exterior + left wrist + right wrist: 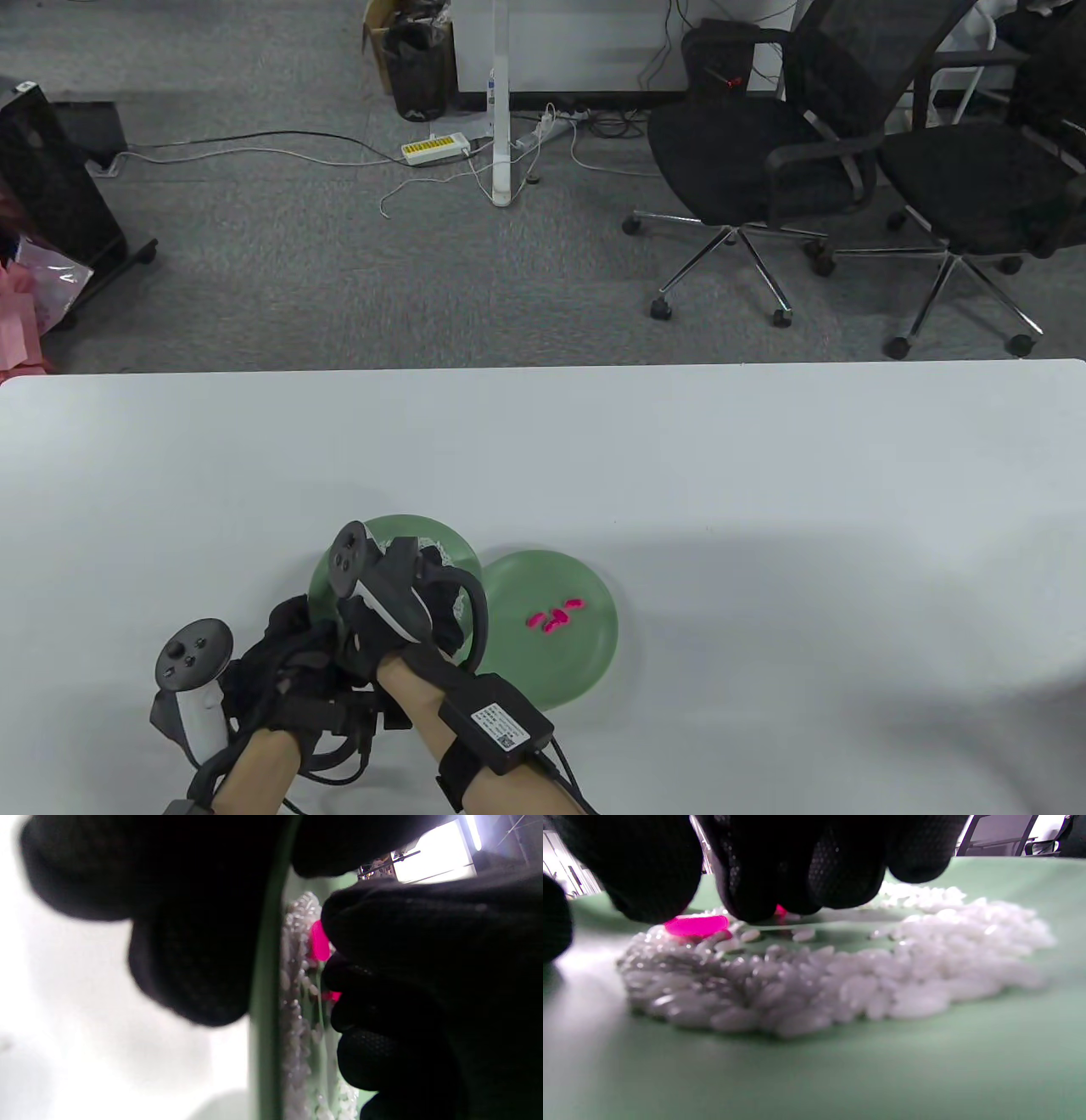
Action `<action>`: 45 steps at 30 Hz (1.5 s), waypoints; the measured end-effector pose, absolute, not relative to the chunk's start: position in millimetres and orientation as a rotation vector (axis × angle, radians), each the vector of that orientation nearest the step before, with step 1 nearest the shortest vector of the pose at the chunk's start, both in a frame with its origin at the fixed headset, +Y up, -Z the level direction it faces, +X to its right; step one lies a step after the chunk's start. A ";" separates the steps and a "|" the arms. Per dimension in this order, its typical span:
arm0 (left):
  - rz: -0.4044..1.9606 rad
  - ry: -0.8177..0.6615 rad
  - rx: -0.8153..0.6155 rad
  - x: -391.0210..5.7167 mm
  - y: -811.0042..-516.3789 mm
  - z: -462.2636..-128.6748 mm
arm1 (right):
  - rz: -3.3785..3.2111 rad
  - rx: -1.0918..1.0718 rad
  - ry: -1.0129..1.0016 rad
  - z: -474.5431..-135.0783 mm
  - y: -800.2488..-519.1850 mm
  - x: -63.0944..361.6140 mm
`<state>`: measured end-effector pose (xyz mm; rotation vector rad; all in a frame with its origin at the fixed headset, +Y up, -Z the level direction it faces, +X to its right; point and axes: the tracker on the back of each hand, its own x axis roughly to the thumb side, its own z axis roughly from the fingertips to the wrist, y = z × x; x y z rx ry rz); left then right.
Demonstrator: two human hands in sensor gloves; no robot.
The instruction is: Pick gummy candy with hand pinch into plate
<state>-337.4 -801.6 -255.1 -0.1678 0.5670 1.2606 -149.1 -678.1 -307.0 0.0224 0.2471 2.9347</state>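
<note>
Two green plates sit side by side near the table's front. The left plate (399, 528) holds a pile of white grains (840, 984) with a pink gummy candy (696, 926) on it. The right plate (585, 671) holds several pink gummies (553, 618). My right hand (399, 594) reaches over the left plate. Its fingertips (797, 878) press into the grains, and a bit of pink (780, 910) shows pinched between them. My left hand (284, 671) holds the left plate's near rim (265, 993). In the left wrist view, a gummy (319, 942) shows beside the right fingers.
The white table (764, 509) stretches far and right of the plates. Two black office chairs (764, 161) and floor cables lie beyond its far edge.
</note>
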 end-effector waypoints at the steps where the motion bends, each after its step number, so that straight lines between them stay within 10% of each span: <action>1: 1.260 0.564 -0.166 -338.1 -802.6 -255.5 | 2.948 0.021 0.257 -307.2 -677.9 -149.8; 29: 1.263 0.587 -0.184 -340.6 -806.1 -257.0 | 2.794 0.068 0.267 -307.9 -682.4 -140.3; 37: 1.274 0.607 -0.175 -355.6 -820.3 -260.9 | 2.677 -0.050 0.106 -323.8 -656.6 -65.1; 45: 1.278 0.616 -0.168 -353.2 -813.4 -259.5 | 2.714 -0.264 0.268 -346.0 -697.1 14.9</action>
